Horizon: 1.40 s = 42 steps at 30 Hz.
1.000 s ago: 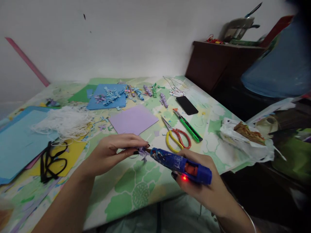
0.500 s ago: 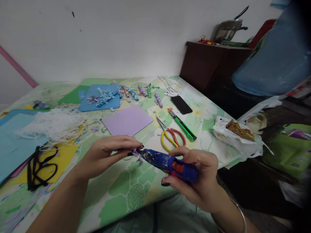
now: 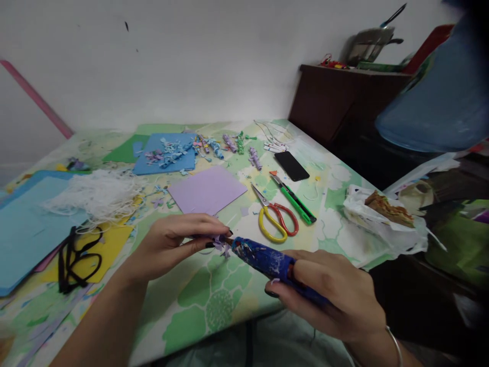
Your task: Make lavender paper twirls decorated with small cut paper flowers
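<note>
Over the near part of the table, my left hand (image 3: 178, 242) is closed in a pinch on a small purple foam piece (image 3: 220, 247); my fingers cover part of it. My right hand (image 3: 336, 290) wraps round a blue glue gun (image 3: 267, 260) smeared with dried glue. Its nozzle points left and meets or nearly meets the purple piece at my left fingertips. Beyond my hands lie a purple foam sheet (image 3: 208, 189), scissors (image 3: 273, 219) with yellow and red handles, and a green utility knife (image 3: 296, 201).
A black phone (image 3: 292, 166) and several small foam rolls (image 3: 254, 159) lie farther back. To the left are white string (image 3: 97, 199), black-framed glasses (image 3: 78, 262) and blue foam sheets (image 3: 26, 229). Food in a white plastic bag (image 3: 357, 216) sits at the right edge.
My right hand has shifted right and back along the glue gun, now covering its rear part. The camera has turned slightly left, so the table things appear farther right. My left hand keeps its pinch.
</note>
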Each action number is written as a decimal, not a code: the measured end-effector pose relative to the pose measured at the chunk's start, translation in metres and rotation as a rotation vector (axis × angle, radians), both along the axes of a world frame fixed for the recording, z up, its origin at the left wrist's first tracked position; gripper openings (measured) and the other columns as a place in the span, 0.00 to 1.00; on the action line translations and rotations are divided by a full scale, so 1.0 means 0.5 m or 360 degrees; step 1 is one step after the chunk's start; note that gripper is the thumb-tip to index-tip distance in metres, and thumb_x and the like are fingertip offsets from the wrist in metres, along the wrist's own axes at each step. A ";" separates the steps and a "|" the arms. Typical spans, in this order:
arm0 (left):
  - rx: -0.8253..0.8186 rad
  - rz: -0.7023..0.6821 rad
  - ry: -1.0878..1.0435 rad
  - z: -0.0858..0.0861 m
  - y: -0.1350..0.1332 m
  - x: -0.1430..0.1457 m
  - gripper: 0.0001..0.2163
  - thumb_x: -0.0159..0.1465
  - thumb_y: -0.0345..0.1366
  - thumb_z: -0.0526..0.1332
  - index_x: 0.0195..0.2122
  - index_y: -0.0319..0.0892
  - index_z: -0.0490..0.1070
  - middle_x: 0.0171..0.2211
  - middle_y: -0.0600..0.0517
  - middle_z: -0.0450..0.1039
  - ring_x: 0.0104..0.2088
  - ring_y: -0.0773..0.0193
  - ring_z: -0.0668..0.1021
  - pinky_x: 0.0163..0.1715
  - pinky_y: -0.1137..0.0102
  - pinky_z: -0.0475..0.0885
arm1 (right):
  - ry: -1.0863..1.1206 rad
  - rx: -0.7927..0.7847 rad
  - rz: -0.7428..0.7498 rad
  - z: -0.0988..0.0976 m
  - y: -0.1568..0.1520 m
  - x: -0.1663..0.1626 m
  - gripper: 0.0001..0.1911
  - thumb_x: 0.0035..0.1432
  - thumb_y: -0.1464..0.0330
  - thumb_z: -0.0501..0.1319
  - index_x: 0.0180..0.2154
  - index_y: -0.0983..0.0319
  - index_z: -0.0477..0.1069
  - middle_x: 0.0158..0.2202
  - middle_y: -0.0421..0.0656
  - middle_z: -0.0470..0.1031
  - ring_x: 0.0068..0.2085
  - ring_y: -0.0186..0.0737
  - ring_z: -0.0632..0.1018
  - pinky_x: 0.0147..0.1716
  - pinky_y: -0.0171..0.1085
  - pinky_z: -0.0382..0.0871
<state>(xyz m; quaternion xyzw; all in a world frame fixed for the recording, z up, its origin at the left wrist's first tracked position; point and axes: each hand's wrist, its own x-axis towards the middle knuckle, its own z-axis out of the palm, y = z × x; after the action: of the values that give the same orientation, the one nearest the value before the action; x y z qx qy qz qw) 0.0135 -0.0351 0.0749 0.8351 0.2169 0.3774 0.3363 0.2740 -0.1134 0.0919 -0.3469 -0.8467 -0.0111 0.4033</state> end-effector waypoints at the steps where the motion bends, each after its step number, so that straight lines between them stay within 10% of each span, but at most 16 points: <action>1: 0.0003 0.0001 -0.0003 0.000 0.000 0.000 0.13 0.64 0.26 0.60 0.47 0.44 0.77 0.40 0.45 0.80 0.40 0.62 0.81 0.40 0.74 0.75 | 0.0004 -0.0005 0.0002 0.002 0.000 0.000 0.06 0.63 0.64 0.60 0.34 0.57 0.64 0.21 0.36 0.74 0.20 0.33 0.73 0.17 0.33 0.62; 16: 0.0075 -0.0004 0.0139 -0.006 -0.001 0.002 0.16 0.64 0.23 0.59 0.49 0.45 0.75 0.42 0.47 0.79 0.41 0.63 0.80 0.42 0.74 0.74 | -0.0106 -0.0026 -0.0104 0.010 0.000 -0.002 0.05 0.62 0.64 0.62 0.35 0.57 0.68 0.25 0.37 0.78 0.21 0.32 0.76 0.18 0.33 0.64; 28: 0.0106 0.0062 0.0253 -0.010 0.007 -0.004 0.14 0.65 0.27 0.59 0.48 0.46 0.76 0.41 0.48 0.80 0.42 0.63 0.81 0.42 0.75 0.74 | 0.0480 -0.0241 -0.0220 -0.065 -0.009 -0.010 0.08 0.56 0.72 0.64 0.36 0.58 0.66 0.24 0.36 0.72 0.21 0.32 0.72 0.20 0.31 0.65; 42: 0.0045 0.0059 0.0228 -0.010 0.019 -0.023 0.15 0.63 0.24 0.60 0.47 0.47 0.77 0.41 0.49 0.80 0.40 0.63 0.81 0.41 0.75 0.74 | 0.2115 -0.1899 -0.0121 -0.120 -0.111 0.013 0.20 0.52 0.61 0.67 0.36 0.55 0.55 0.26 0.38 0.74 0.23 0.38 0.77 0.20 0.33 0.71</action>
<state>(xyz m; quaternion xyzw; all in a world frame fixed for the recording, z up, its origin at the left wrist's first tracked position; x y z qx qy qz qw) 0.0022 -0.0255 0.0699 0.8605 0.2506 0.3258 0.3011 0.2806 -0.1690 0.0318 -0.4617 -0.2909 0.6211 0.5625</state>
